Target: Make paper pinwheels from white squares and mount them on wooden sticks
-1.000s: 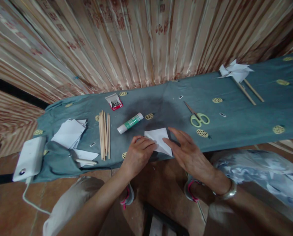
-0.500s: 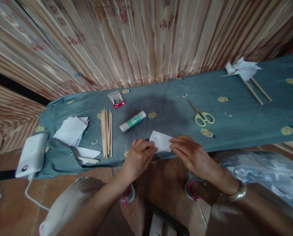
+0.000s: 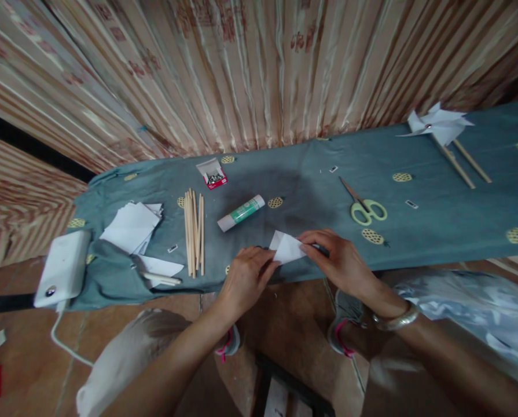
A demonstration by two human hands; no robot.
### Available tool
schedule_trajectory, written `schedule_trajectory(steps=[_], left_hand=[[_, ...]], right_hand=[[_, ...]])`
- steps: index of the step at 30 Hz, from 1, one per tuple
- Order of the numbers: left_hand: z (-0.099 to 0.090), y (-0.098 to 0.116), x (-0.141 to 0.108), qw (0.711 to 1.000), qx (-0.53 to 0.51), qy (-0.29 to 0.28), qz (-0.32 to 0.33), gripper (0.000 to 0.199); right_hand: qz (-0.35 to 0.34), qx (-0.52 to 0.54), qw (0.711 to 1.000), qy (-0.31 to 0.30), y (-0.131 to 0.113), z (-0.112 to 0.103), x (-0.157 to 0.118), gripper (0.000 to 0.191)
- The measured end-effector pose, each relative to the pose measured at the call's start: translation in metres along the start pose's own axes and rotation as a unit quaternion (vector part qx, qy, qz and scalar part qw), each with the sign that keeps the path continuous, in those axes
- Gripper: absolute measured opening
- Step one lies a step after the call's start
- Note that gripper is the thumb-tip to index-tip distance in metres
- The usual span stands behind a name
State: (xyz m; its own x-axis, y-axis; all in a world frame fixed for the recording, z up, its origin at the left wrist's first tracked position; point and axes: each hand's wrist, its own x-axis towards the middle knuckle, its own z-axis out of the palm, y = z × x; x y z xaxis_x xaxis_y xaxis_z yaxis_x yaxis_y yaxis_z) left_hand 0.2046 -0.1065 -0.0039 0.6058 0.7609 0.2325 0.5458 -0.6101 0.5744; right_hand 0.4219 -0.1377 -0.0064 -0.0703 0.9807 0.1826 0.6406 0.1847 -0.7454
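A small white sheet of paper [image 3: 287, 248], partly folded over, is held between my two hands at the near edge of the cloth-covered table. My left hand [image 3: 249, 277] pinches its left edge between thumb and fingers. On the other side, my right hand [image 3: 334, 255] grips the right corner, fingers closed on it. Just beyond the paper lies a glue stick [image 3: 241, 212] with a green label. Scissors [image 3: 365, 207] with light green handles rest to the right of it, blades slightly apart and pointing away from me.
Several wooden sticks [image 3: 194, 234] lie left of the glue stick, behind them a small red box [image 3: 215, 180] of metal pins. Further left are stacked white papers [image 3: 131, 226] and a white power bank [image 3: 63, 269] with a cable. Paper pinwheels [image 3: 443, 124] lie far right.
The paper, flatter before, now has a part folded over. My right hand has shifted its hold at the right corner. The whole view has drifted slightly, moving the table's things rightward.
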Motion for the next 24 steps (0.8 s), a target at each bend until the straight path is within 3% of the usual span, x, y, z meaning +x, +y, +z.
schedule_trajectory(steps=[6, 11, 15, 20, 24], left_hand=[[0.000, -0.002, -0.001, 0.999, 0.016, -0.001, -0.028, 0.032], [-0.003, 0.006, -0.001, 0.990, 0.129, -0.003, 0.058, 0.032], [0.004, 0.015, -0.006, 0.978, 0.162, -0.040, 0.123, 0.040], [0.012, 0.015, -0.014, 0.976, 0.169, -0.089, 0.101, 0.047], [0.013, 0.013, -0.014, 0.976, 0.171, -0.097, 0.096, 0.051]], right_hand=[[0.003, -0.024, 0.999, 0.024, 0.003, 0.007, 0.008, 0.015], [0.000, -0.039, 0.999, 0.026, 0.002, 0.010, 0.013, 0.015], [0.003, -0.053, 0.998, 0.030, 0.002, 0.012, 0.015, 0.016], [0.004, -0.061, 0.998, 0.033, 0.001, 0.014, 0.016, 0.014], [0.004, -0.059, 0.997, 0.041, 0.001, 0.015, 0.016, 0.012]])
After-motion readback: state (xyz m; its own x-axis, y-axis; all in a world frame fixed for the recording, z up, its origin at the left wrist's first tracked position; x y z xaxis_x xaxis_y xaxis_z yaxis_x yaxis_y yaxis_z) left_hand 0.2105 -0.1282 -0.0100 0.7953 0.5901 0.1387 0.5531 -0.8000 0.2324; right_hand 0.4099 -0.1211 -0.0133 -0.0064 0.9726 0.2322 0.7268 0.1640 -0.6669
